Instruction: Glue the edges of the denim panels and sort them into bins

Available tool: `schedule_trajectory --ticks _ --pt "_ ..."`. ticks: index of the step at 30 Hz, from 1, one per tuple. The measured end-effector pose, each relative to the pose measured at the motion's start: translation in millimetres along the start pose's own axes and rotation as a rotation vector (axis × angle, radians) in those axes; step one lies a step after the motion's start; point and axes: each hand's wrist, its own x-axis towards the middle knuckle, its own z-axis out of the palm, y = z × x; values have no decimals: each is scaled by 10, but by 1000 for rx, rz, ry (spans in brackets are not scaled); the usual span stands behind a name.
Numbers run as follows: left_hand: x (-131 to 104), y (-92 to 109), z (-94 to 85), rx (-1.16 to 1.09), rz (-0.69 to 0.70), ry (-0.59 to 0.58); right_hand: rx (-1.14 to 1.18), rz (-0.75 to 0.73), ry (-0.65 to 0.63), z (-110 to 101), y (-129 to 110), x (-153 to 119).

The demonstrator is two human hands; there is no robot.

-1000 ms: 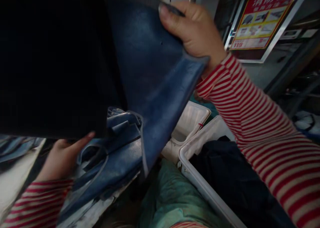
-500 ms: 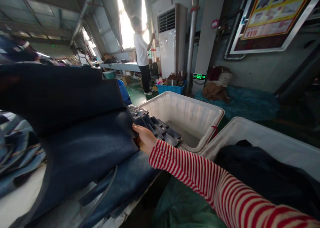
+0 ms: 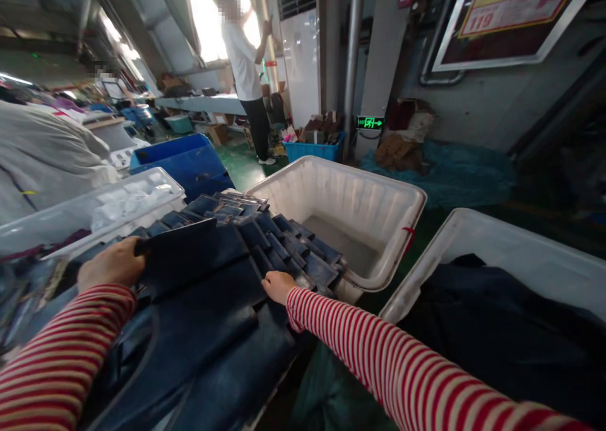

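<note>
A large dark blue sheet (image 3: 203, 298) with folded, stitched edges spreads over the table in front of me. My left hand (image 3: 113, 264) is closed on its raised upper left edge. At its right edge, my right hand (image 3: 279, 286) pinches the material, fingers curled in. Just beyond the sheet lie overlapping stacks of small dark blue pieces (image 3: 284, 245), which reach toward a white bin. Part of the sheet's lower side bends in folds nearest me.
Beyond the stacks stands a white bin (image 3: 398, 197); another (image 3: 516, 235) holds dark cloth at right. At left are a white tub (image 3: 156, 182), a blue bin (image 3: 175, 156) and someone's grey clothing (image 3: 42, 153). A person (image 3: 243, 65) stands farther back.
The sheet has come down from its raised position onto the table and stacks. My left hand has come into view, holding its edge. The view has shifted, showing the left tub and blue bin.
</note>
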Motion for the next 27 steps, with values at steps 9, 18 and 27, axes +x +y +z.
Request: schedule_trajectory --ticks 9,18,27 --pt "-120 306 252 18 90 105 16 69 -6 25 -18 76" --pt "-812 866 915 -220 339 -55 207 25 -96 -283 0 11" --pt "-2066 1645 163 -1141 268 -195 1530 -197 -335 -1184 26 -1254"
